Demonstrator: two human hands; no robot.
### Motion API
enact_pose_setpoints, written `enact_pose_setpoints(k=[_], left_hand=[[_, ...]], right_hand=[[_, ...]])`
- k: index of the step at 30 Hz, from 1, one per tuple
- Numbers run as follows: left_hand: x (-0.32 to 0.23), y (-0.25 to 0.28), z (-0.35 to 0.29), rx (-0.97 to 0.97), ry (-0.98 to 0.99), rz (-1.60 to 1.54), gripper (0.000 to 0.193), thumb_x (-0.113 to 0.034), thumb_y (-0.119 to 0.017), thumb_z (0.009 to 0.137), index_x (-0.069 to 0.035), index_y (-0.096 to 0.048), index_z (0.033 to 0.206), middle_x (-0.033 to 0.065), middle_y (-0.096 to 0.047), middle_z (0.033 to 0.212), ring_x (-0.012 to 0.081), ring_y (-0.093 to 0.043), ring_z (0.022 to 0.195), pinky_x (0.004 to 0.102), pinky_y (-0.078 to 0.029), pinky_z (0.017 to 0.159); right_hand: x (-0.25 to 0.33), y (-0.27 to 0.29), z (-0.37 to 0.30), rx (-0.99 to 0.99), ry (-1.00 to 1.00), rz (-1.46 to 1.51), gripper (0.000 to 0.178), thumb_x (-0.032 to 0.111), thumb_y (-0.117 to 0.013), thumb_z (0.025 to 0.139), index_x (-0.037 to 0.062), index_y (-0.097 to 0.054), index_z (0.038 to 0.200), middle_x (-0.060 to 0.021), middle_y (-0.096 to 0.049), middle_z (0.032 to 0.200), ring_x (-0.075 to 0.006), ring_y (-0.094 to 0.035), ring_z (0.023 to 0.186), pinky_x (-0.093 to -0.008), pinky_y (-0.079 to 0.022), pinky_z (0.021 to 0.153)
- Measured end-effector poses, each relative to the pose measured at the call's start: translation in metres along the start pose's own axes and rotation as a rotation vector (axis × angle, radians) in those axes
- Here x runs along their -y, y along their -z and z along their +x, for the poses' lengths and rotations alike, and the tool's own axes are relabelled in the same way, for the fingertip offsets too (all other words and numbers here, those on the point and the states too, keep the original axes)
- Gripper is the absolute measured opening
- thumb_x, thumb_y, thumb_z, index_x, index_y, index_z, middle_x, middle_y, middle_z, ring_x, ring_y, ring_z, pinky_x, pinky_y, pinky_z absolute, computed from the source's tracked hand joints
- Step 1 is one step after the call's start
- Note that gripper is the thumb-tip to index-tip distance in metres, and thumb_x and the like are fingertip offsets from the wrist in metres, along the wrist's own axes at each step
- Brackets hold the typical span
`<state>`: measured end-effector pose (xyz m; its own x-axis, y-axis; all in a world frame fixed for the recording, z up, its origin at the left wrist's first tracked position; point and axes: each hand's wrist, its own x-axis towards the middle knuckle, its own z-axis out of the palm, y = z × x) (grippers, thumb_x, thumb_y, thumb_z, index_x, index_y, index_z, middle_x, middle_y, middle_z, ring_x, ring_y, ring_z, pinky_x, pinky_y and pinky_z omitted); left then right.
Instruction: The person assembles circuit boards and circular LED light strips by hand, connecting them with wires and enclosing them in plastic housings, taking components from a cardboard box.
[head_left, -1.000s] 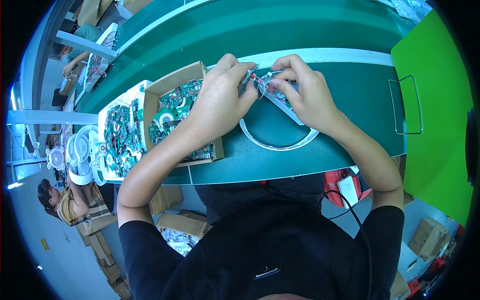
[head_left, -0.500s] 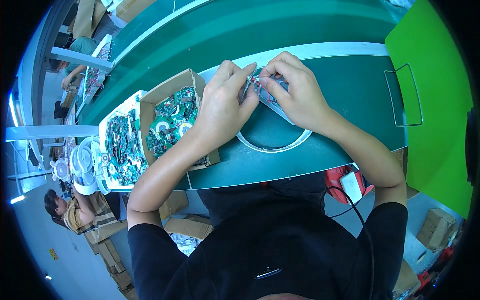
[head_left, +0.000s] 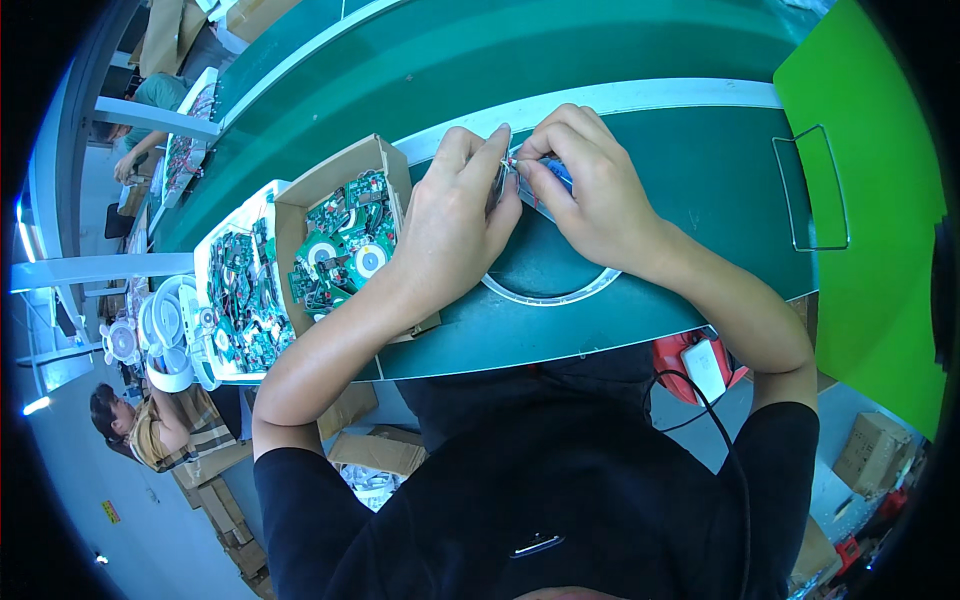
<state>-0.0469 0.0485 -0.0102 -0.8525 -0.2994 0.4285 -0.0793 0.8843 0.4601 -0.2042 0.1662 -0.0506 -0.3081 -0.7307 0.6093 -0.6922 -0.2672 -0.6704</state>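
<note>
Over the green bench, my two hands meet with the fingertips close together. My left hand [head_left: 448, 220] is closed on a thin circuit board [head_left: 497, 187], seen nearly edge-on and mostly hidden by the fingers. Between the thumb and forefinger of my right hand [head_left: 598, 195] is a small wire connector [head_left: 511, 163] with fine red and white wires, held against the board's upper end. Behind the right fingers shows part of a blue and grey piece [head_left: 559, 173]. Below both hands lies a white ring [head_left: 550, 299], partly covered by them.
To the left stand a cardboard box [head_left: 292, 215] and a white tray [head_left: 212, 245], both full of green circuit boards. White round plastic parts [head_left: 168, 330] are beyond. A bright green panel [head_left: 870, 220] with a wire frame borders the right side. Co-workers sit at far left.
Both hands stay in nearly the same place. My right fingertips have shifted slightly at the connector, and the board has turned a little. More of the blue piece shows now.
</note>
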Motion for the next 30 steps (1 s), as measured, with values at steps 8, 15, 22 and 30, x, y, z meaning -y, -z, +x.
enact_pose_setpoints(k=[8, 15, 22, 30], left_hand=[[-0.003, -0.006, -0.002, -0.049, -0.015, -0.037, 0.041, 0.005, -0.075, 0.091, 0.007, -0.070, 0.132, 0.0114, -0.063, 0.099, 0.0149, -0.060, 0.071, 0.0298, -0.051, 0.063], [0.011, 0.011, 0.013, 0.040, 0.011, 0.002, 0.033, -0.006, -0.076, 0.092, 0.003, -0.073, 0.123, 0.0134, -0.064, 0.090, 0.0234, -0.062, 0.070, 0.0379, -0.051, 0.066], [0.030, 0.032, 0.016, -0.008, 0.025, 0.005, 0.036, -0.012, -0.075, 0.096, 0.002, -0.068, 0.129, 0.0151, -0.066, 0.102, 0.0316, -0.066, 0.099, 0.0438, -0.053, 0.092], [0.048, 0.030, 0.012, -0.138, 0.013, 0.032, 0.030, -0.017, -0.075, 0.096, 0.002, -0.069, 0.118, 0.0203, -0.068, 0.113, 0.0404, -0.065, 0.110, 0.0512, -0.053, 0.096]], right_hand=[[0.004, 0.002, -0.002, -0.004, 0.146, -0.182, 0.011, -0.002, -0.071, 0.092, -0.0009, -0.063, 0.099, -0.0153, -0.058, 0.101, -0.0365, -0.057, 0.096, -0.0452, -0.049, 0.085], [-0.013, 0.046, 0.032, 0.183, -0.056, -0.138, 0.013, 0.008, -0.070, 0.098, -0.0016, -0.069, 0.106, -0.0155, -0.064, 0.104, -0.0299, -0.062, 0.100, -0.0413, -0.051, 0.091], [-0.040, 0.061, 0.035, 0.635, -0.353, -0.262, 0.019, 0.011, -0.069, 0.097, -0.0031, -0.074, 0.108, -0.0186, -0.076, 0.086, -0.0315, -0.073, 0.076, -0.0434, -0.058, 0.073], [-0.150, 0.097, 0.106, 0.356, -0.380, -0.579, 0.025, 0.018, -0.066, 0.089, 0.0024, -0.081, 0.102, -0.0261, -0.078, 0.103, -0.0449, -0.076, 0.097, -0.0517, -0.061, 0.091]])
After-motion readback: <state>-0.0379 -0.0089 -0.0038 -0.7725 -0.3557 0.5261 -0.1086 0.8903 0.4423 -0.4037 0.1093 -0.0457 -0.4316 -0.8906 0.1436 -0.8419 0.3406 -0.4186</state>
